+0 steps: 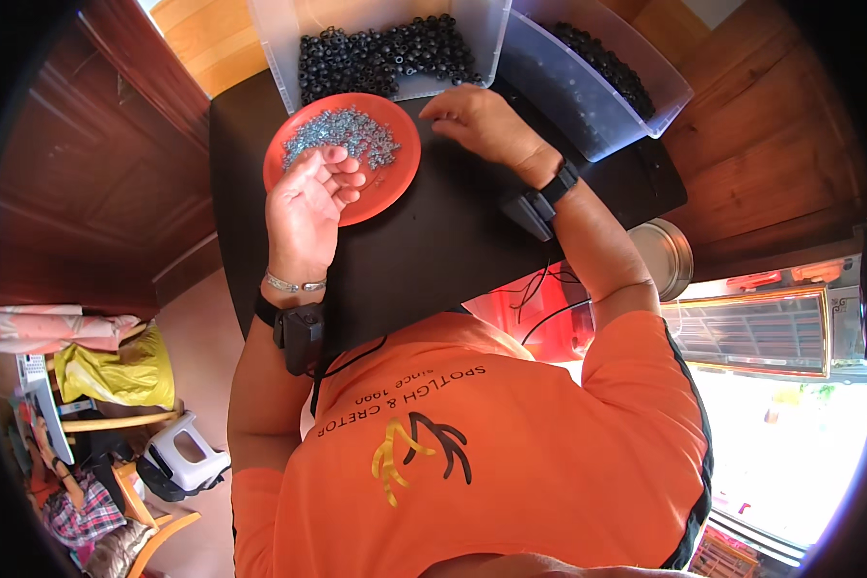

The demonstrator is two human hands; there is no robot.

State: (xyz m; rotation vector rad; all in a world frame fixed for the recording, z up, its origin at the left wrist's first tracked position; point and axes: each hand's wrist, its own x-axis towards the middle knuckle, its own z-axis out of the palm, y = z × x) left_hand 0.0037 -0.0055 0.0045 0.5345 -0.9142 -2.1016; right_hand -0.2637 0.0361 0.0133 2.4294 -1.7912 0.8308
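My left hand (308,207) is over the left part of a round red plate (395,188), palm side showing, thumb close against curled fingers. Anything pinched there is too small to make out. On the plate lies a loose pile of small, shiny silver-blue metal pieces (342,130). My right hand (482,120) is just right of the plate, in front of a clear plastic bin (385,5) of black ring-shaped parts (385,58). Its fingers are bent together, back of the hand upward; whatever they hold, if anything, is hidden.
A second translucent bin (578,106) with black parts (607,67) stands at the back right of the dark table (405,260). Cables (549,289) hang near the table's front edge. At the lower left are a grey-white plastic stool (185,458) and a wooden chair (149,520).
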